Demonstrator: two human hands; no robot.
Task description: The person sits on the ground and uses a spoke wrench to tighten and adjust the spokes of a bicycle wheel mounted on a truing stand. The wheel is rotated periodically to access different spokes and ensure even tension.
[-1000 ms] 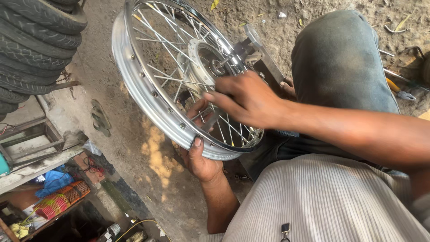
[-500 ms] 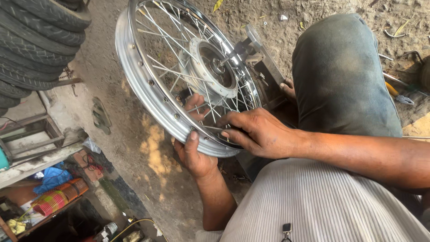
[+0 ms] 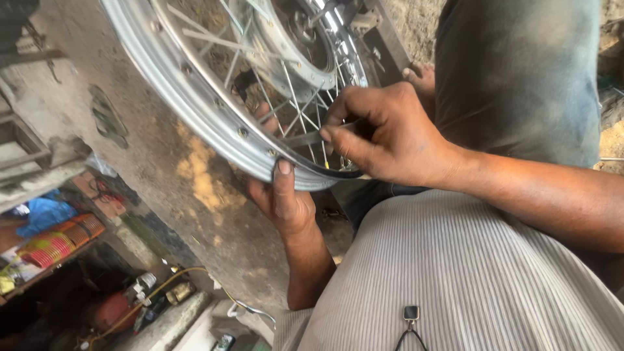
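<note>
While the left hand (image 3: 286, 201) is gripping the chrome spoked wheel rim (image 3: 214, 123) from below, thumb pressing on its edge, the right hand (image 3: 383, 133) is pinching a thin spoke (image 3: 305, 138) inside the wheel, above the dirt floor (image 3: 162, 175).

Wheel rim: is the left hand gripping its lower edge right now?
Yes, the left hand holds the wheel rim from below, its thumb pressed over the lower edge.
</note>
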